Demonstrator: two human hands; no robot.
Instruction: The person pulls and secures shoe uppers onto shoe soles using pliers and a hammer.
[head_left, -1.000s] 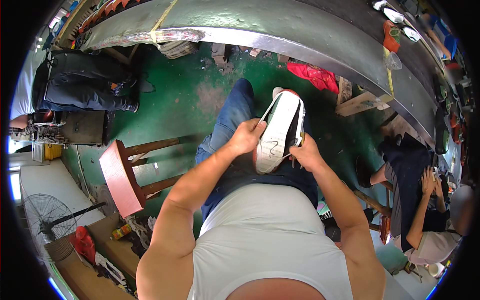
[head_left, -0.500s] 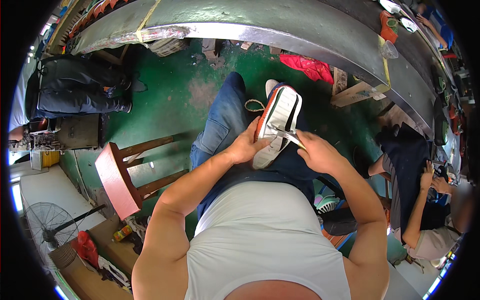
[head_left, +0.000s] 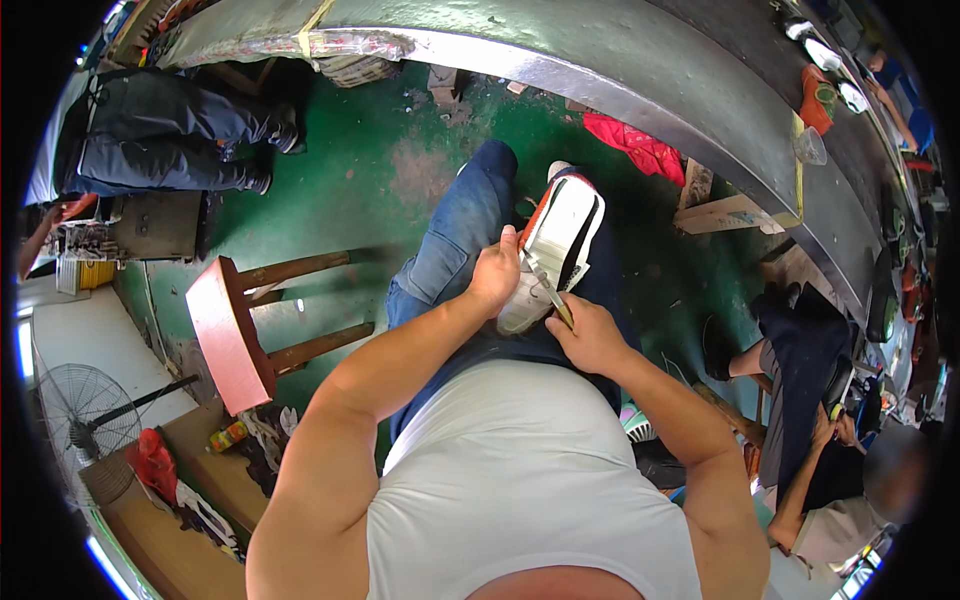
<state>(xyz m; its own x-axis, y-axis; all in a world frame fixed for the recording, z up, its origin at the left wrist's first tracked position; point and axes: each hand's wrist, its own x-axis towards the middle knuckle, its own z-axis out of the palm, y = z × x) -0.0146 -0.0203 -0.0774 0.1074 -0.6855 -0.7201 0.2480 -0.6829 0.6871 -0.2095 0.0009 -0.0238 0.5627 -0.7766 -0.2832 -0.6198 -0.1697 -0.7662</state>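
A sports shoe (head_left: 555, 240) rests sole-up on my lap, its sole white with black and orange edging. My left hand (head_left: 493, 272) grips the shoe's left side, thumb raised along the sole. My right hand (head_left: 587, 335) is closed on a thin metal-bladed tool (head_left: 545, 290) with a yellowish handle. The blade lies slanted across the heel part of the sole. My blue-jeaned legs (head_left: 455, 240) are under the shoe.
A red wooden stool (head_left: 235, 335) stands left of my legs on the green floor. A long grey conveyor (head_left: 640, 70) arcs across the top with shoes on it. A seated person (head_left: 810, 420) works at right; another person's legs (head_left: 160, 140) are upper left. A fan (head_left: 85, 415) sits lower left.
The shoe has been tilted and turned on my lap. My right hand moved down toward the heel, and the blade now points up-left across the sole. My left hand slid along the shoe's side.
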